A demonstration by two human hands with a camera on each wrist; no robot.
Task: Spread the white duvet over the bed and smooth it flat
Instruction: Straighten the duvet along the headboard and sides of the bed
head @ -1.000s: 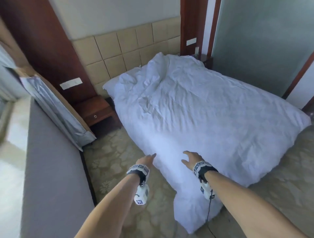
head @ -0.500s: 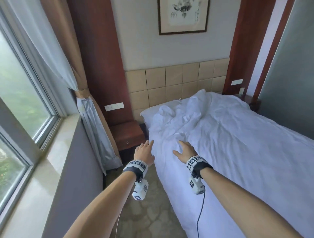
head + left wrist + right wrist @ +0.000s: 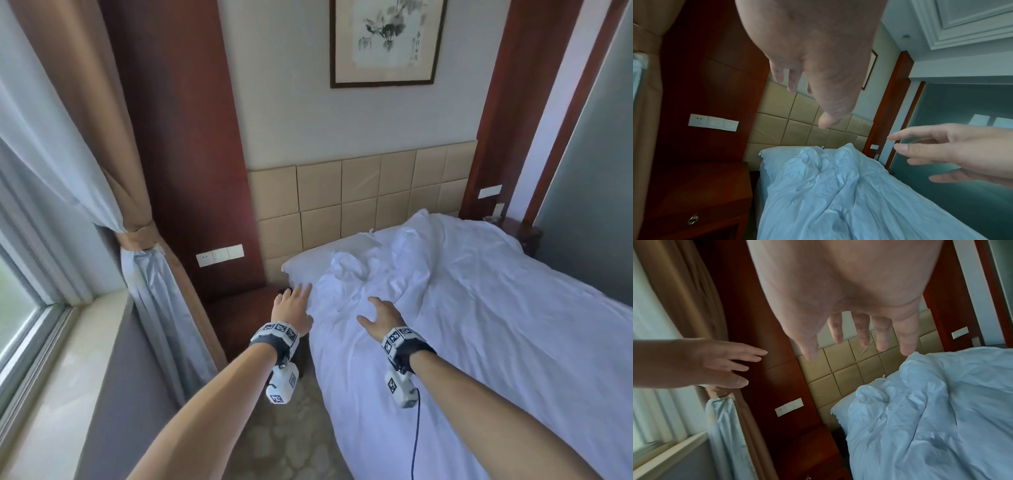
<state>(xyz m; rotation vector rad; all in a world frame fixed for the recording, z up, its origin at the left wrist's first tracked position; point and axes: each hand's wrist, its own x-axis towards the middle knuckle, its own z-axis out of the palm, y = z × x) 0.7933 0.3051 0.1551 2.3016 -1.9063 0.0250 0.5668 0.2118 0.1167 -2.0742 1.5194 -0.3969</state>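
Note:
The white duvet (image 3: 479, 325) covers the bed, flat toward the foot and bunched into creased folds (image 3: 363, 274) near the headboard, where a white pillow (image 3: 308, 262) shows. My left hand (image 3: 291, 308) reaches forward at the bed's left edge, fingers straight, holding nothing. My right hand (image 3: 380, 315) hovers above the wrinkled part with fingers spread. The wrist views show both hands (image 3: 818, 81) (image 3: 859, 331) in the air above the duvet (image 3: 828, 194) (image 3: 920, 418), not touching it.
A wooden nightstand (image 3: 246, 322) stands between the bed and the curtain (image 3: 161, 291) on the left. The padded headboard (image 3: 359, 202) and a framed picture (image 3: 385, 41) are ahead. A window sill (image 3: 61, 370) runs along the left; patterned floor (image 3: 284, 445) lies beside the bed.
I have walked from the foot of the bed toward its head. Both hands stayed out in front and now hover near the bunched duvet by the pillow.

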